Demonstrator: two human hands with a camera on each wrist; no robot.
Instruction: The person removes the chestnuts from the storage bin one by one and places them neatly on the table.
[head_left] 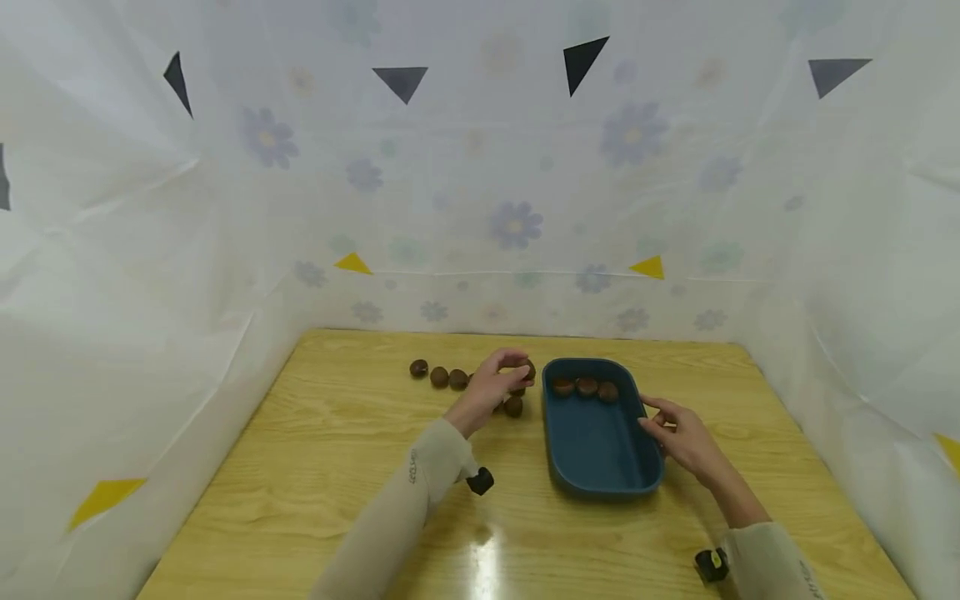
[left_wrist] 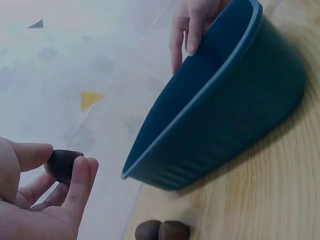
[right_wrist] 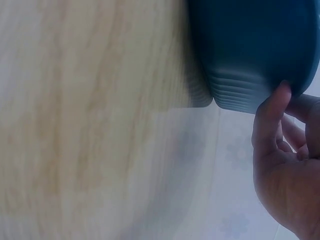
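My left hand [head_left: 491, 390] pinches a brown chestnut [left_wrist: 64, 166] between thumb and fingertips, raised above the table just left of the dark blue tray [head_left: 600, 454]. Several chestnuts sit in a row against the tray's far end, among them one chestnut [head_left: 587, 387] in the middle. At the tray's right side, my right hand [head_left: 686, 437] grips the rim between thumb and fingers. More chestnuts lie on the table near and beneath the left hand, partly covered by it; a chestnut [head_left: 513, 407] shows just below its fingers.
A loose line of chestnuts [head_left: 439, 377] stretches left across the back of the wooden table [head_left: 315, 483]. White flowered sheeting [head_left: 465, 200] encloses the back and both sides, with black, grey and yellow triangles on it.
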